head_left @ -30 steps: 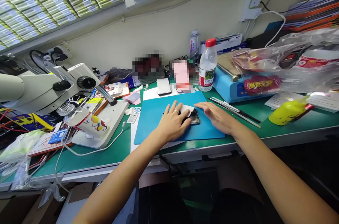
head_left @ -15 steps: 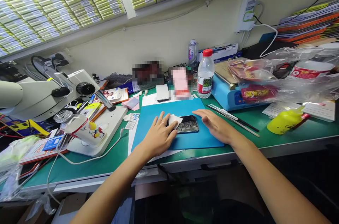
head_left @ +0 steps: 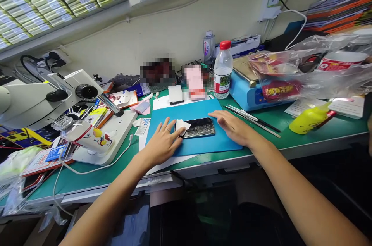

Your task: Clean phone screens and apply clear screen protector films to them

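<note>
A black smartphone lies flat on a blue work mat, reflections crossing its glossy screen. Over the phone's left end is a small white wipe, held under the fingers of my left hand. That hand wears a ring, and its fingertips are partly hidden by the wipe. At the phone's right end rests my right hand, open, fingers stretched toward the phone's edge and nothing in them.
On the left stand a microscope and a glass jar near a white cable. Behind the mat is a red-capped bottle. Tweezers and thin tools lie right, by a blue device and a yellow squeeze bottle.
My left hand and the wipe have slid left along the phone, baring more of its screen. My right hand stays at the phone's right end. The camera view has shifted slightly.
</note>
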The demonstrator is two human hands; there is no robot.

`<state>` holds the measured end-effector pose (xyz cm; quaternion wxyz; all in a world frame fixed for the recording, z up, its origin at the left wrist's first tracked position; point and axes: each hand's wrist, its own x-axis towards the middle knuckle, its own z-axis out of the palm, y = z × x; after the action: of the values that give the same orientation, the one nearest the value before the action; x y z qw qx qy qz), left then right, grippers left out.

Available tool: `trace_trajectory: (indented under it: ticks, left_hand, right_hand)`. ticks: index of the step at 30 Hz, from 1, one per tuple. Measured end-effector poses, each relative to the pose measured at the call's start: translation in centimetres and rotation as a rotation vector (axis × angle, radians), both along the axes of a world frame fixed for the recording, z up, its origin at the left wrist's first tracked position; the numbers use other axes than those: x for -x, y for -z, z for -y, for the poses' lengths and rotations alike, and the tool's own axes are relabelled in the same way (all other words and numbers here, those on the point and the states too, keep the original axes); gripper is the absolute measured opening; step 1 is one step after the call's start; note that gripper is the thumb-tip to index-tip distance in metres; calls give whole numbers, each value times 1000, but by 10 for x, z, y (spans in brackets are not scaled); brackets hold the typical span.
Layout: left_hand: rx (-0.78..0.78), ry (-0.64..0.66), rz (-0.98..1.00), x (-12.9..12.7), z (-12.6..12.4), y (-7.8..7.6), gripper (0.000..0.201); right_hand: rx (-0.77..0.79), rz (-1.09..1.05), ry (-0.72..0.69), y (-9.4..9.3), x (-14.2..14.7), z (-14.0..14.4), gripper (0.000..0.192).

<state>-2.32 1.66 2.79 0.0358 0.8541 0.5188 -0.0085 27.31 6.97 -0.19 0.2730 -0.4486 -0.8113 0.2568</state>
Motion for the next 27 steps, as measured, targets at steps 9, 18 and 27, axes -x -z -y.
trace_trajectory:
  ticks: [9, 18, 27]
  left_hand:
    - [-5, 95, 8, -35, -36, -2, 47]
    - [60, 170, 8, -34, -32, -5, 51]
    - [-10, 272, 36, -95, -45, -2, 46]
  right_hand:
    - [31, -33, 29, -1, 1, 1, 93]
    - [19, -45, 10, 2, 0, 1, 92]
    - [-41, -27, -12, 1, 2, -1, 99]
